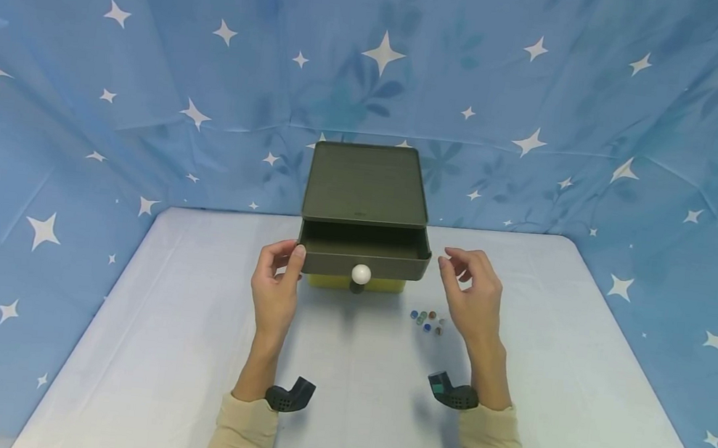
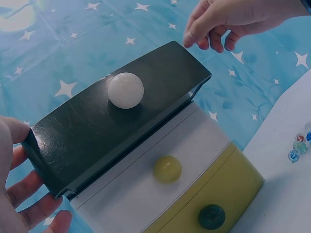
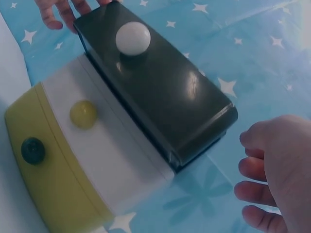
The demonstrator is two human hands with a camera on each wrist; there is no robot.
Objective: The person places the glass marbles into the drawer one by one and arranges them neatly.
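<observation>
A small chest with a dark green top (image 1: 368,185) stands on the white table, its top drawer (image 1: 364,267) pulled out toward me. That drawer carries a round white knob (image 2: 126,91) and looks bare inside. My left hand (image 1: 277,285) holds the drawer's left front corner, thumb at the front edge and fingers along the side. My right hand (image 1: 475,294) hovers just off the drawer's right corner, fingers loosely bent, holding nothing. Below, a white drawer (image 3: 109,145) with a yellow knob (image 3: 83,115) and a yellow drawer (image 2: 194,208) with a green knob (image 2: 212,217) are closed.
Several glass marbles (image 1: 427,327) lie on the white tabletop (image 1: 347,398), right of the chest and in front of it. A blue cloth with white stars (image 1: 383,53) hangs behind the table and along both sides.
</observation>
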